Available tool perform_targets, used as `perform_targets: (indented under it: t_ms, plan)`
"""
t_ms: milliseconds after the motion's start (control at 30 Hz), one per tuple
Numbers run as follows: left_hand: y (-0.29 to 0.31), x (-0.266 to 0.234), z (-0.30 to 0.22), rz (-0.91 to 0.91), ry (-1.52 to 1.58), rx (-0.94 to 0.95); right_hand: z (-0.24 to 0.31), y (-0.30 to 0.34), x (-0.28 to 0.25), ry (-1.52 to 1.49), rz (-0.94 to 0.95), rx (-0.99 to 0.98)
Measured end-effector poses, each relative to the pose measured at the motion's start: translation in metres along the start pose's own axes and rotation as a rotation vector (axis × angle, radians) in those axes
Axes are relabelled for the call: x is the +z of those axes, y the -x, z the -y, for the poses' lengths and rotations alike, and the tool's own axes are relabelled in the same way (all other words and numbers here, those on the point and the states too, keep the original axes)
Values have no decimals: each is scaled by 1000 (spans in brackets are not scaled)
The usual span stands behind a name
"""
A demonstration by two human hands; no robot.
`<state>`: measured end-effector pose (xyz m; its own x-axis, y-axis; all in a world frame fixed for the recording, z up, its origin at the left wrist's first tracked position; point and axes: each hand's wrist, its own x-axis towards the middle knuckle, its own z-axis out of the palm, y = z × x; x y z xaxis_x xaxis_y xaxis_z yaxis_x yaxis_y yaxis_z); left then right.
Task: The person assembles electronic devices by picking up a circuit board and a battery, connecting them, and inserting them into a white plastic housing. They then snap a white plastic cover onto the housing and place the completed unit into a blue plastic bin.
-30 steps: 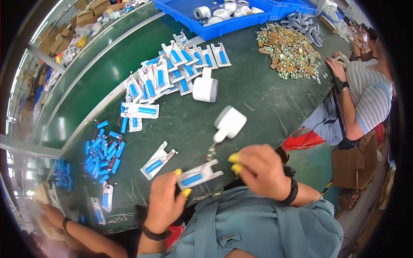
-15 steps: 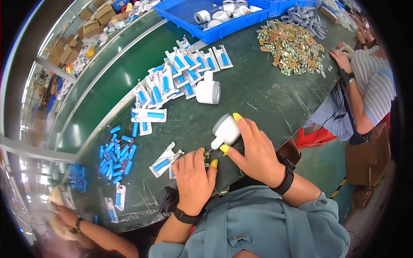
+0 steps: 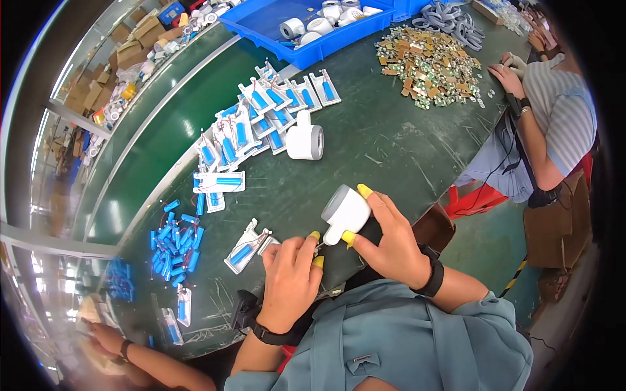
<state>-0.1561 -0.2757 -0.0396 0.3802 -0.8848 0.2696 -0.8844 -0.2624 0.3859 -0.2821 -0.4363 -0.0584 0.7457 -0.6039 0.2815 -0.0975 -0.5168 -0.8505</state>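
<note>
The right hand [image 3: 394,241] holds a rounded white plastic housing with a grey rim [image 3: 352,215] between its thumb and fingers, just above or on the dark green worktop [image 3: 391,156] near its front edge. The housing lies tilted, its short narrow neck pointing down toward the left hand [image 3: 290,283]. That hand is narrow, its thumb and forefinger close together beside the end of the neck — whether they grip anything thin there, I cannot tell. Yellow covers [image 3: 364,190] sit on thumb and forefinger tips (both hands wear them).

Just left of the left hand lies a flat white plastic tray with a blue cylinder in it [image 3: 244,247]; a second white piece [image 3: 266,245] shows beside it, mostly hidden by the fingers. Farther left is a heap of loose blue cylinders with thin wires [image 3: 176,244], and beyond it a long pile of similar filled trays [image 3: 241,130]. Another white-and-grey housing [image 3: 305,140] stands apart, near that pile.

At the back sits a blue plastic bin [image 3: 345,40] with more white housings inside — right of it, a heap of small brown and green circuit boards [image 3: 430,65] and grey rings [image 3: 450,25].
</note>
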Motion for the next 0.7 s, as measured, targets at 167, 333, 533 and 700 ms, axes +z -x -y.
perform_targets:
  t_ms: [167, 333, 533, 700]
  plan:
    - [11, 7, 6, -74, -17, 102, -4, 8, -3, -111, 55, -18]
    - [15, 9, 5, -97, 84, 34, -11, 16, -3, -225, 123, 0]
    - [15, 7, 6, -75, 141, 21, -18, 19, 0, -276, 170, -39]
    - [15, 7, 5, -55, 129, 30, -18, 21, 2, -278, 105, -35]
